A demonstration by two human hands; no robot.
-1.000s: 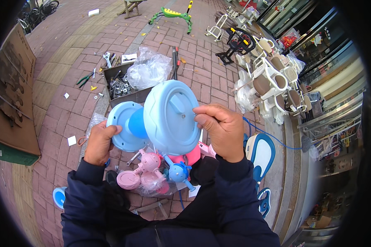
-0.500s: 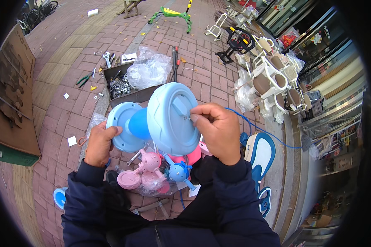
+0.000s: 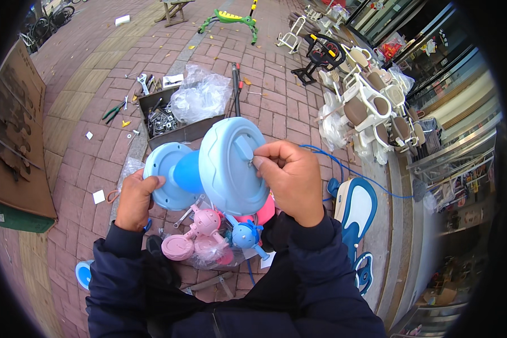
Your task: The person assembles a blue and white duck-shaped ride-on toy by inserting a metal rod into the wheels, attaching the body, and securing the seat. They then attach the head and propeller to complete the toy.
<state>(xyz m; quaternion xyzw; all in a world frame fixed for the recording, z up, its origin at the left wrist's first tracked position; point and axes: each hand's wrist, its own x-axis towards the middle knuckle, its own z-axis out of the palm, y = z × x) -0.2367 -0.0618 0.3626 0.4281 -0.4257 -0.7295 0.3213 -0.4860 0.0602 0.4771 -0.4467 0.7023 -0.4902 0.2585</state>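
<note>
Outdoors: red brick paving (image 3: 273, 115) beside a shop front (image 3: 456, 73). Reference landmark: the metal tray (image 3: 180, 134) of loose hardware (image 3: 162, 120) ahead of you.

The blue wheel piece (image 3: 190, 172) is held up on your side of the tray. Its long axis runs roughly left to right; the outer face of its right disc (image 3: 225, 177) turns toward your right hand (image 3: 293, 180). The middle of that face lies just left of those fingertips, so your right hand is nearer to it. Right thumb and forefinger: pinched together at that face; cannot tell whether anything small sits between them. Left hand (image 3: 134, 200): clamped on the left disc (image 3: 177, 200), thumb on its inner side, other fingers mostly hidden.

Nearer you than the tray: pink toy part (image 3: 205, 222), blue toy part (image 3: 245, 234).

Writing: none made out on the wheel piece. Left of the tray, a carton (image 3: 17, 112) bears dark print, not legible; far right of the tray, white marks (image 3: 444, 38) on dark glass, too small to read.
</note>
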